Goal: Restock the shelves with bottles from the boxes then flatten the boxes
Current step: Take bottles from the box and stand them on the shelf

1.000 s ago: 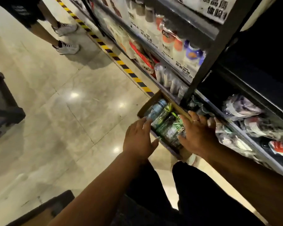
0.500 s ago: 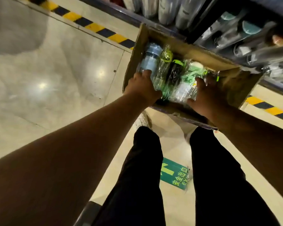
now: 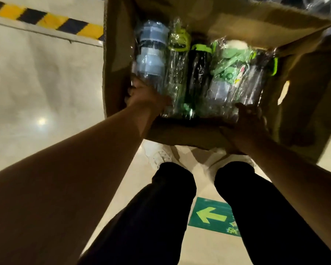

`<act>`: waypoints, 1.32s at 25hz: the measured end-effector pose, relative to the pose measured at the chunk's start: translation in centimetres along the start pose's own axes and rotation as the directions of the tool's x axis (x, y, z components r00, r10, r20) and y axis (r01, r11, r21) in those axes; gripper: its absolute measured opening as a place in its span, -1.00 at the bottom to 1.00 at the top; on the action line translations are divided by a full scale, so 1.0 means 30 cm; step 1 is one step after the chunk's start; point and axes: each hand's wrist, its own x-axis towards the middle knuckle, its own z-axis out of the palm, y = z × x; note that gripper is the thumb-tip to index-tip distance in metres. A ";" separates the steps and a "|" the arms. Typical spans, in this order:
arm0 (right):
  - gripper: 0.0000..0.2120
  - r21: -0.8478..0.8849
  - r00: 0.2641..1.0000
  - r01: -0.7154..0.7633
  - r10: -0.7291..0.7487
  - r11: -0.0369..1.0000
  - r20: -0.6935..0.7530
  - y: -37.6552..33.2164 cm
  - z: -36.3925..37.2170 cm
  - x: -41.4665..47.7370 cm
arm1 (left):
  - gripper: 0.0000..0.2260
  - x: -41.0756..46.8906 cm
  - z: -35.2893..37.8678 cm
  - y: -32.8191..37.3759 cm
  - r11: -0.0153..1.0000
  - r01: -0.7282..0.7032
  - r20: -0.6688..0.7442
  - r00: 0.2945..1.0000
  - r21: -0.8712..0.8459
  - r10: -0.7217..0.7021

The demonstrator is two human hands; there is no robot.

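An open cardboard box (image 3: 237,20) stands on the floor in front of my feet. Several plastic-wrapped bottles lie side by side in it. At the left lies a blue-grey bottle (image 3: 151,56). Beside it are a clear bottle with a lime-green cap (image 3: 177,60), a black bottle (image 3: 198,73) and a green printed one (image 3: 229,62). My left hand (image 3: 145,97) reaches into the left side and curls round the base of the blue-grey bottle. My right hand (image 3: 250,119) lies over the box's near wall at the right. Its fingers dip among the bottles, and blur hides what they hold.
A yellow-and-black hazard stripe (image 3: 46,21) runs along the floor at the upper left. A green arrow sticker (image 3: 212,217) lies between my legs. My white shoes (image 3: 159,153) stand right against the box. Wrapped goods on a low shelf (image 3: 321,4) show at the top right.
The view has tilted down and moved closer to the box. My left hand has slid lower along the blue-grey bottle to its base, and my right hand has shifted right along the near wall.
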 end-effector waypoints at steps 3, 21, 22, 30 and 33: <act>-0.20 0.136 0.998 -0.063 0.059 0.989 0.038 -0.004 0.015 0.026 | 0.11 0.034 0.042 0.007 0.997 0.020 -0.094 0.995 0.073 -0.013; -0.09 0.371 0.949 -0.298 0.314 0.879 0.018 0.082 -0.049 0.335 | -0.27 -0.123 0.177 0.020 0.809 -0.292 0.007 0.939 -0.510 0.343; -0.04 0.397 0.941 -0.317 0.339 0.861 0.015 0.078 -0.036 0.356 | -0.25 -0.106 0.181 0.010 0.815 -0.289 0.020 0.938 -0.503 0.345; 0.06 0.543 0.926 -0.287 0.374 0.789 -0.055 0.104 0.015 0.391 | -0.19 -0.081 0.204 0.024 0.847 -0.355 -0.001 0.923 -0.395 0.386; 0.03 0.657 0.933 -0.211 0.349 0.724 -0.084 0.120 -0.033 0.292 | -0.26 -0.171 0.198 0.049 0.805 -0.301 0.030 0.930 -0.510 0.367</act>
